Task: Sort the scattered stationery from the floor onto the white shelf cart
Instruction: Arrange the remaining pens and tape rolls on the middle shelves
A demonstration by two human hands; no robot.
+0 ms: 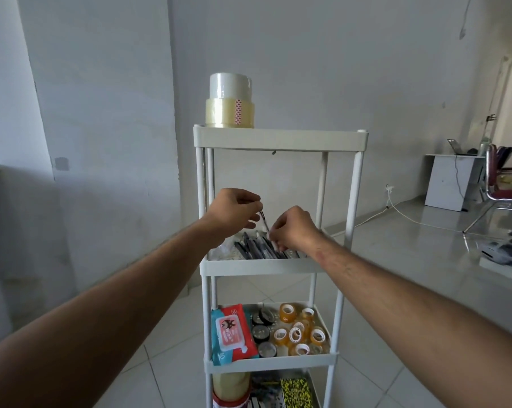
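Lower tiers of the white shelf cart (pixel 281 141) already hold small tape rolls (pixel 300 334) and a wipes packet (pixel 232 332). At the second tier, the left hand (pixel 234 212) pinches a pen (pixel 264 220) tilted above the pens (pixel 260 247) lying there; the right hand (pixel 293 228), fingers curled, steadies its lower end, apparently to align it. Two large tape rolls (pixel 230 101) stack at the top tier's left corner.

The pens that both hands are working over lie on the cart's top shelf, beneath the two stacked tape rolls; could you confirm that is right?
Not quite. In the head view the pens lie on the second shelf, where the left hand and right hand work. The tape rolls stand on the top shelf above.
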